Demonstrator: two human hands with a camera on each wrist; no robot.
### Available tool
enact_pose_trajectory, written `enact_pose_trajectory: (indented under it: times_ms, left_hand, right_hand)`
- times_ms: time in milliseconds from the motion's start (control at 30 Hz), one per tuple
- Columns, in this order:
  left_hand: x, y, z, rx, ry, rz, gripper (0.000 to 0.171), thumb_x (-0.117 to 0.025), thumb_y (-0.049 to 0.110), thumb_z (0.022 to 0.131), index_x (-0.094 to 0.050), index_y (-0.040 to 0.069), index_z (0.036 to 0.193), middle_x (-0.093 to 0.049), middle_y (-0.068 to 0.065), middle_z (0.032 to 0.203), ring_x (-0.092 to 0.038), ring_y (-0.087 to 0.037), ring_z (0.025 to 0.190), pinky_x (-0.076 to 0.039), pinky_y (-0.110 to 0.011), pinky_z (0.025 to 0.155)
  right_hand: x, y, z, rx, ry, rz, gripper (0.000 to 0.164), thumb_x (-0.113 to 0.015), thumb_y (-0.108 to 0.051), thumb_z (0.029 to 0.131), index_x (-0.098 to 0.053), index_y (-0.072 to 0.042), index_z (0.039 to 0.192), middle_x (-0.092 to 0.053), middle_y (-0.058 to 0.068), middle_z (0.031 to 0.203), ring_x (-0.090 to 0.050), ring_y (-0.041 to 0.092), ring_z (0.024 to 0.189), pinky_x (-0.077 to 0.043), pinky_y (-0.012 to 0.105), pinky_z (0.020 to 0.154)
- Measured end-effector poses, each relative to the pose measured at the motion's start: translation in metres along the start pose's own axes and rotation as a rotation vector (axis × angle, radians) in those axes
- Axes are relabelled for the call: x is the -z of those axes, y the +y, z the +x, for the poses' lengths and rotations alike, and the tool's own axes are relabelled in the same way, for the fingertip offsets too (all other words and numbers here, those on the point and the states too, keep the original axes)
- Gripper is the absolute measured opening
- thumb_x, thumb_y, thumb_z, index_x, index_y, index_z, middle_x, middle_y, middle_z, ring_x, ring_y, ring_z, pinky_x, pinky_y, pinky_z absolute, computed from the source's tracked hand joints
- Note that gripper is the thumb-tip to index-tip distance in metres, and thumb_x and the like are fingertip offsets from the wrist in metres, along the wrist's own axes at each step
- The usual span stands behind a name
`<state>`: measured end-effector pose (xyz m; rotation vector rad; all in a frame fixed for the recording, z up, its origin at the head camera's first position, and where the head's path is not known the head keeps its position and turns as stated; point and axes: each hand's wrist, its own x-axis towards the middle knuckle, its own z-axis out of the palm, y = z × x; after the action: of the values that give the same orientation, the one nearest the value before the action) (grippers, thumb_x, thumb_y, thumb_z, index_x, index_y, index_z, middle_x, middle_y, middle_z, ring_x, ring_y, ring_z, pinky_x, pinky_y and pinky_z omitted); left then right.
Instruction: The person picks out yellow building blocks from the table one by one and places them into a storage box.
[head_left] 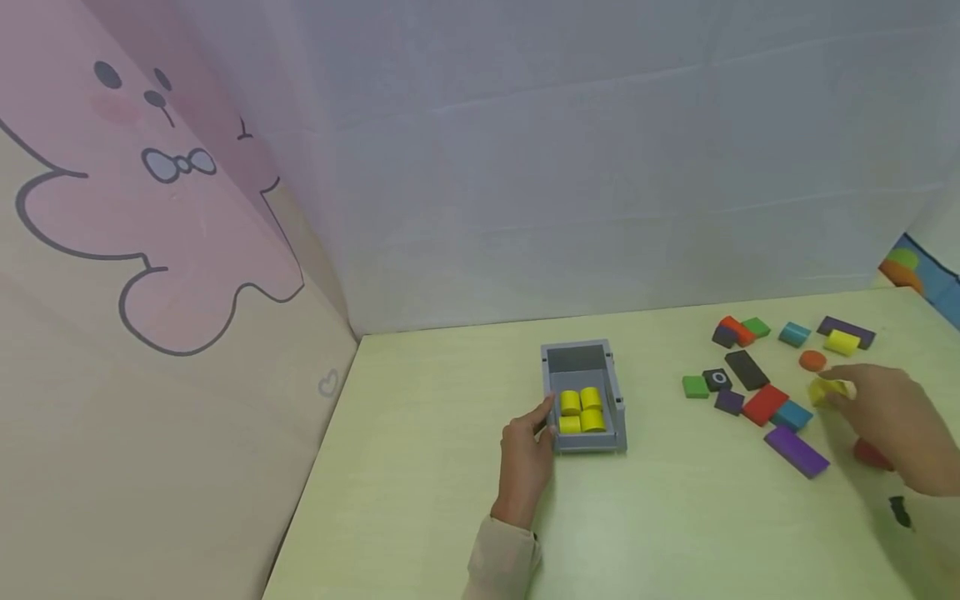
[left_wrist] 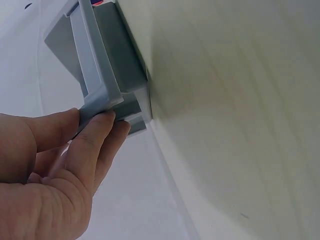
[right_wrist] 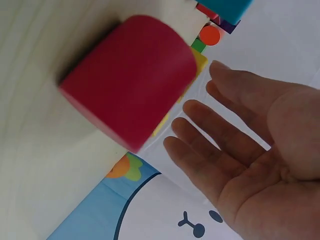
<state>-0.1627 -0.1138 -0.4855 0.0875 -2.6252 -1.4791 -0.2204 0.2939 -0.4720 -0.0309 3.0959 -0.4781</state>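
In the head view a grey plastic bin (head_left: 618, 417) stands mid-table with several yellow blocks (head_left: 592, 419) inside. My left hand (head_left: 527, 454) pinches the bin's left rim between thumb and fingers, and the left wrist view shows this grip on the grey edge (left_wrist: 100, 97). Over at the right, my right hand (head_left: 892, 417) reaches down at a yellow block (head_left: 819, 392), its fingers loosely spread. From the right wrist, a red rounded block (right_wrist: 135, 82) hides most of that yellow block (right_wrist: 199, 61); the fingertips of the right hand (right_wrist: 240, 135) are close beside it.
Loose blocks lie around the right hand: a purple one (head_left: 797, 451), a red one (head_left: 766, 404), a black one (head_left: 747, 370), an orange disc (head_left: 812, 360) and a yellow one (head_left: 842, 342) against a dark purple bar (head_left: 862, 333). A white cloth (head_left: 525, 208) hangs behind the table.
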Motion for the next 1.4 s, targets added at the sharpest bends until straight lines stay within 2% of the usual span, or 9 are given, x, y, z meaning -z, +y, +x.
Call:
enact_pose_trajectory:
  times_ms: [100, 167, 233, 333, 433, 567, 700, 967, 1400]
  left_hand:
    - [-0.0001, -0.0002, -0.0003, 0.002, -0.002, -0.003, 0.046, -0.059, -0.002, 0.084, -0.054, 0.019, 0.125, -0.053, 0.003, 0.124, -0.047, -0.007, 0.108, -0.045, -0.032, 0.089]
    - [-0.0003, -0.0004, -0.0002, 0.014, -0.008, -0.004, 0.047, -0.059, -0.002, 0.085, -0.053, 0.021, 0.125, -0.052, 0.004, 0.124, -0.047, -0.006, 0.108, -0.044, -0.031, 0.090]
    - [-0.0004, -0.0006, 0.0000, 0.018, -0.011, -0.006, 0.047, -0.059, -0.002, 0.085, -0.053, 0.021, 0.125, -0.052, 0.004, 0.124, -0.047, -0.006, 0.107, -0.044, -0.031, 0.090]
    - [-0.0001, -0.0006, 0.0004, 0.014, -0.011, -0.005, 0.047, -0.059, -0.002, 0.085, -0.053, 0.021, 0.125, -0.052, 0.004, 0.124, -0.047, -0.005, 0.108, -0.044, -0.030, 0.090]
    - [0.0002, -0.0008, 0.0005, 0.007, -0.010, -0.005, 0.047, -0.059, -0.002, 0.085, -0.053, 0.020, 0.125, -0.052, 0.003, 0.124, -0.047, -0.006, 0.108, -0.044, -0.031, 0.089]
    - [-0.0001, -0.0010, -0.0001, 0.012, -0.016, -0.012, 0.047, -0.059, -0.002, 0.085, -0.053, 0.019, 0.125, -0.052, 0.003, 0.124, -0.046, -0.005, 0.107, -0.044, -0.031, 0.090]
    - [-0.0003, -0.0011, -0.0006, 0.015, -0.017, -0.011, 0.047, -0.059, -0.002, 0.085, -0.053, 0.020, 0.126, -0.052, 0.004, 0.124, -0.046, -0.005, 0.108, -0.043, -0.032, 0.091]
    - [-0.0004, -0.0013, -0.0005, 0.011, -0.012, -0.006, 0.047, -0.059, -0.002, 0.085, -0.053, 0.020, 0.126, -0.052, 0.004, 0.123, -0.046, -0.005, 0.107, -0.043, -0.031, 0.091]
    - [-0.0001, -0.0013, 0.0003, -0.004, -0.009, 0.023, 0.047, -0.060, -0.002, 0.084, -0.053, 0.020, 0.125, -0.052, 0.004, 0.123, -0.047, -0.005, 0.106, -0.043, -0.032, 0.091]
  right_hand:
    - [-0.0006, 0.0008, -0.0017, -0.015, -0.010, -0.003, 0.032, -0.066, -0.001, 0.078, -0.053, 0.015, 0.102, -0.053, 0.037, 0.092, -0.047, 0.029, 0.058, -0.050, 0.047, 0.059]
    - [-0.0018, 0.0016, -0.0024, -0.020, -0.019, 0.000, 0.032, -0.065, 0.001, 0.078, -0.052, 0.016, 0.103, -0.053, 0.033, 0.084, -0.041, 0.021, 0.052, -0.046, 0.036, 0.048]
    - [-0.0028, 0.0027, -0.0022, -0.023, -0.026, 0.003, 0.033, -0.065, 0.002, 0.077, -0.051, 0.016, 0.104, -0.052, 0.030, 0.081, -0.039, 0.019, 0.050, -0.042, 0.031, 0.044]
    - [-0.0034, 0.0041, -0.0011, -0.008, -0.024, 0.005, 0.034, -0.066, 0.003, 0.075, -0.052, 0.016, 0.103, -0.052, 0.033, 0.084, -0.041, 0.020, 0.052, -0.045, 0.034, 0.046]
    - [-0.0024, 0.0040, 0.0003, 0.024, -0.015, 0.002, 0.034, -0.069, 0.003, 0.072, -0.054, 0.014, 0.101, -0.052, 0.037, 0.093, -0.047, 0.028, 0.058, -0.051, 0.048, 0.059]
    - [-0.0036, 0.0035, 0.0027, 0.064, -0.011, 0.009, 0.034, -0.069, 0.005, 0.070, -0.056, 0.014, 0.100, -0.055, 0.036, 0.093, -0.053, 0.041, 0.070, -0.045, 0.062, 0.071]
    - [-0.0062, 0.0040, 0.0046, 0.068, -0.014, 0.026, 0.033, -0.068, 0.007, 0.071, -0.056, 0.015, 0.100, -0.056, 0.035, 0.093, -0.052, 0.047, 0.079, -0.046, 0.062, 0.071]
    - [-0.0084, 0.0035, 0.0067, 0.053, 0.004, 0.048, 0.032, -0.067, 0.009, 0.070, -0.057, 0.014, 0.099, -0.056, 0.035, 0.092, -0.052, 0.046, 0.077, -0.045, 0.063, 0.072]
    - [-0.0075, 0.0028, 0.0059, 0.026, 0.028, 0.035, 0.033, -0.066, 0.006, 0.074, -0.055, 0.015, 0.103, -0.054, 0.036, 0.100, -0.045, 0.053, 0.091, -0.043, 0.064, 0.075]
